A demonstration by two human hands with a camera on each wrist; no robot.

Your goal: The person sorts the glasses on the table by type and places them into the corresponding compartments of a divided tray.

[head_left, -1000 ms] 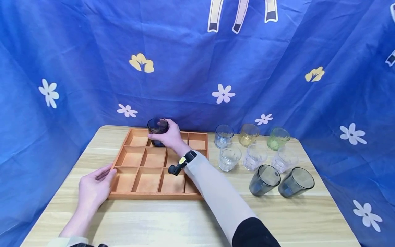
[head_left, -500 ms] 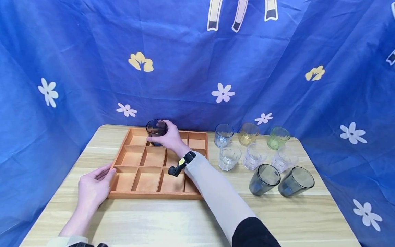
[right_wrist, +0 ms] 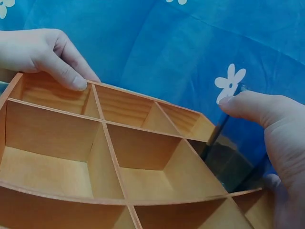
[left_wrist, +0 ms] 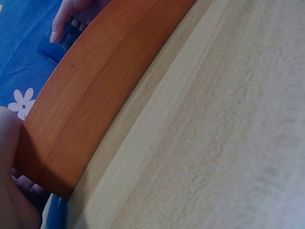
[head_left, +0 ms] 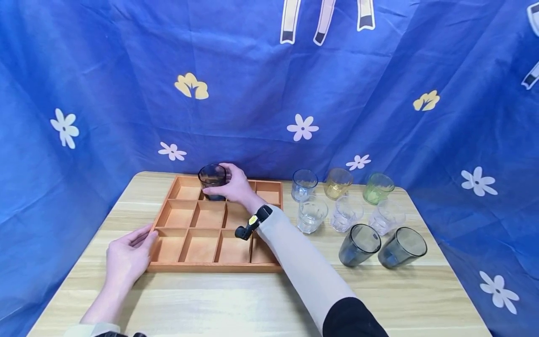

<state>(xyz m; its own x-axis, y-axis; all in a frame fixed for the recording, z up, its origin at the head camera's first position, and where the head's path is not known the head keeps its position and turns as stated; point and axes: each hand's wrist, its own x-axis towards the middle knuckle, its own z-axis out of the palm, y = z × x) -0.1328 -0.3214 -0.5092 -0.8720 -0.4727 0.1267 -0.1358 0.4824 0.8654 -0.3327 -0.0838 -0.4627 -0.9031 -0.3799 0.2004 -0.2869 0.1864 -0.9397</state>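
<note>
In the head view, a wooden tray (head_left: 214, 267) divided into several compartments lies on the table. My right hand (head_left: 233, 187) grips a dark tinted drinking glass (head_left: 213, 180) from its right side, thumb toward the front. The glass is upright over the second compartment from the left in the back row, its lower part inside; whether it touches the bottom is hidden. My left hand (head_left: 130, 255) holds the tray's left wall near the front corner, thumb on the rim. The right wrist view shows the glass (right_wrist: 228, 162) partly behind the right hand (right_wrist: 286, 138).
Right of the tray stand a blue glass (head_left: 304, 185), a yellow glass (head_left: 338, 183) and a green glass (head_left: 378, 188). Clear glasses (head_left: 312, 215) form a row before them, with two grey glasses (head_left: 359, 245) nearer the front. A blue curtain (head_left: 252, 93) hangs behind the table.
The right hand has lowered the dark glass slightly into the back row and shifted it a little left. The left hand stays on the tray.
</note>
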